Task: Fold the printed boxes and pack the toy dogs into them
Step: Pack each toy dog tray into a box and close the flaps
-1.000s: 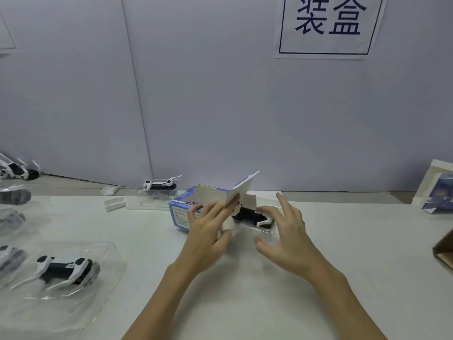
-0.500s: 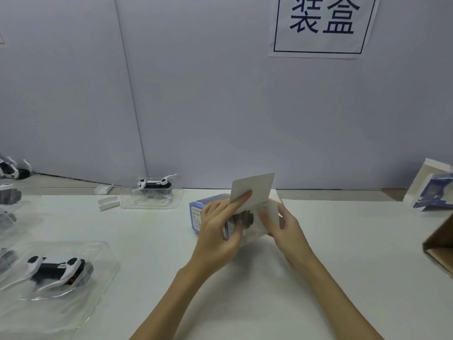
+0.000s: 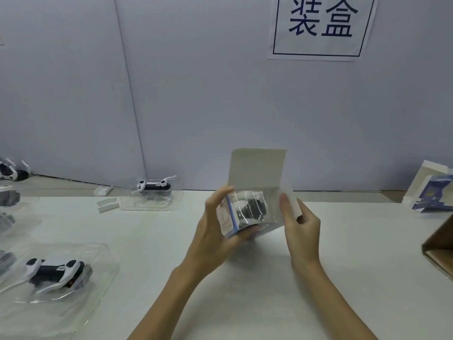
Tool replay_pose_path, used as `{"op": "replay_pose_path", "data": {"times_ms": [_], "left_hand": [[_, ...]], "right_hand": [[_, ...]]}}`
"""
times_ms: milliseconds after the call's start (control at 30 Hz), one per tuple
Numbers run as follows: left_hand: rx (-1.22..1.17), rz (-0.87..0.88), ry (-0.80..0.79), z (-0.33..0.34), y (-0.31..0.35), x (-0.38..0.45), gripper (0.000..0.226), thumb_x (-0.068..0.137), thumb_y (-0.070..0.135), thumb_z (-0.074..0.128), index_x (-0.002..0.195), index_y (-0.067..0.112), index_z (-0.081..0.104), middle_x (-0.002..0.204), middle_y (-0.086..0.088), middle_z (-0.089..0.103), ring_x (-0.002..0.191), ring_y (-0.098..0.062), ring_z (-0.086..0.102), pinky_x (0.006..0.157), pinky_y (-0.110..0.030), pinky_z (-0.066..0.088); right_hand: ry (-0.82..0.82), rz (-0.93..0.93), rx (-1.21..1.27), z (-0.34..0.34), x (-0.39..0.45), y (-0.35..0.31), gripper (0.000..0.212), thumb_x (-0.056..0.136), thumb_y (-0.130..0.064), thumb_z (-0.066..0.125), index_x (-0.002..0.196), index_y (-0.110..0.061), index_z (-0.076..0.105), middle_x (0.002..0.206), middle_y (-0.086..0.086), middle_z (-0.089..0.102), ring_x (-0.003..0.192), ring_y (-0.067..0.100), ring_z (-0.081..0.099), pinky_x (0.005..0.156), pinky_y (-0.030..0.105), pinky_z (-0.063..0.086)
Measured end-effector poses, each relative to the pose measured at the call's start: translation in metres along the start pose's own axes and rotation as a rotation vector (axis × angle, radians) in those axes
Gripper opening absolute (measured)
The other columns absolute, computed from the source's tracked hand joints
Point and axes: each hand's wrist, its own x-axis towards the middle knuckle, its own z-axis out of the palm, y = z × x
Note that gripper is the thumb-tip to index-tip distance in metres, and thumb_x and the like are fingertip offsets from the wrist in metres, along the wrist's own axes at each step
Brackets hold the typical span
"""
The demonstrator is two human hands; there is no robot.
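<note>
My left hand (image 3: 210,231) grips the printed box (image 3: 226,217) from its left side and lifts it off the table, open end facing me. Its top flap (image 3: 257,166) stands upright. Inside, a black and white toy dog (image 3: 252,209) shows through its clear plastic shell. My right hand (image 3: 300,227) holds the box's right side, its fingers on the white side flap (image 3: 293,202). More toy dogs in clear blister trays lie at the near left (image 3: 56,268) and at the back (image 3: 154,187).
A partly folded printed box (image 3: 431,192) leans at the far right. A brown cardboard carton's corner (image 3: 438,249) juts in at the right edge. Two small white plastic pieces (image 3: 107,204) lie near the back tray. Further trays crowd the left edge.
The box went from lying on the table to being raised and turned with its open end towards me. The dog's shell slid inside it, and the top flap swung upright.
</note>
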Motion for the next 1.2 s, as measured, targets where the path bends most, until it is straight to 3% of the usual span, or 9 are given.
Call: {"op": "replay_pose_path", "data": {"times_ms": [133,233,300,433,633,733,867,967,1200], "left_hand": [[-0.19,-0.177,0.106,-0.002,0.006,0.004,0.075,0.082,0.048,0.085,0.132,0.037,0.03,0.134,0.021,0.059,0.124,-0.014,0.064,0.091,-0.03,0.06],[-0.317,-0.303,0.084,-0.001,0.007,0.004,0.071,0.083,0.05,0.082,0.131,0.035,0.032,0.133,0.01,0.064,0.12,-0.026,0.067,0.085,-0.045,0.064],[-0.386,-0.345,0.086,0.001,0.008,0.005,0.067,0.086,0.041,0.08,0.133,0.037,0.034,0.138,0.004,0.062,0.123,-0.029,0.065,0.086,-0.043,0.063],[-0.396,-0.321,0.071,0.003,0.008,0.002,0.048,0.099,0.028,0.069,0.138,0.04,0.044,0.144,0.017,0.053,0.129,-0.012,0.061,0.084,-0.028,0.062],[-0.288,-0.401,0.034,0.001,0.002,0.003,0.031,0.093,0.047,0.069,0.119,0.038,0.057,0.128,0.007,0.065,0.118,-0.021,0.068,0.089,-0.041,0.061],[-0.238,-0.368,0.013,-0.007,-0.002,0.008,0.035,0.088,0.049,0.072,0.112,0.028,0.059,0.123,0.007,0.066,0.118,-0.023,0.068,0.088,-0.038,0.061],[-0.234,-0.332,0.02,-0.007,-0.001,0.011,0.03,0.083,0.054,0.075,0.103,0.037,0.062,0.147,0.025,0.05,0.133,-0.006,0.056,0.087,-0.021,0.058],[-0.269,-0.377,0.034,-0.009,0.0,0.014,0.031,0.078,0.053,0.08,0.102,0.036,0.067,0.153,0.037,0.039,0.136,0.0,0.052,0.09,-0.035,0.061],[-0.512,-0.431,0.074,-0.006,0.004,0.016,0.062,0.078,0.033,0.088,0.126,0.037,0.049,0.136,0.005,0.061,0.125,-0.028,0.065,0.086,-0.052,0.063]], "right_hand": [[-0.073,-0.053,0.037,0.009,-0.01,-0.011,0.031,0.098,-0.06,0.053,0.098,-0.032,0.067,0.067,-0.018,0.058,0.064,0.005,0.058,0.062,0.021,0.046],[-0.143,-0.023,0.043,0.011,-0.015,-0.014,0.072,0.085,-0.081,0.054,0.122,-0.02,0.066,0.097,-0.004,0.067,0.091,0.02,0.066,0.076,0.035,0.054],[-0.18,-0.071,-0.003,0.01,-0.017,-0.015,0.084,0.084,-0.083,0.052,0.149,-0.03,0.052,0.126,0.003,0.068,0.112,0.022,0.066,0.09,0.044,0.058],[-0.224,-0.166,-0.043,0.01,-0.018,-0.018,0.068,0.091,-0.076,0.051,0.15,-0.042,0.049,0.144,-0.006,0.061,0.129,0.025,0.062,0.095,0.058,0.058],[-0.24,-0.176,-0.115,0.004,-0.007,-0.021,0.052,0.092,-0.08,0.042,0.118,-0.042,0.068,0.135,-0.021,0.06,0.131,0.02,0.059,0.096,0.057,0.056],[-0.252,-0.131,-0.116,0.004,0.001,-0.023,0.021,0.1,-0.051,0.052,0.103,-0.045,0.072,0.142,-0.022,0.057,0.134,0.019,0.057,0.097,0.059,0.055],[-0.269,-0.052,0.033,0.005,0.004,-0.026,0.038,0.104,-0.02,0.056,0.091,-0.05,0.076,0.134,-0.022,0.064,0.123,0.018,0.066,0.083,0.046,0.063],[-0.244,0.062,0.198,0.006,0.005,-0.023,0.026,0.103,-0.012,0.059,0.101,-0.035,0.072,0.123,-0.007,0.07,0.101,0.016,0.073,0.062,0.026,0.06],[-0.312,0.02,0.238,0.004,0.01,-0.023,0.036,0.103,-0.031,0.061,0.137,-0.04,0.056,0.124,0.002,0.071,0.108,0.026,0.073,0.076,0.036,0.064]]}}
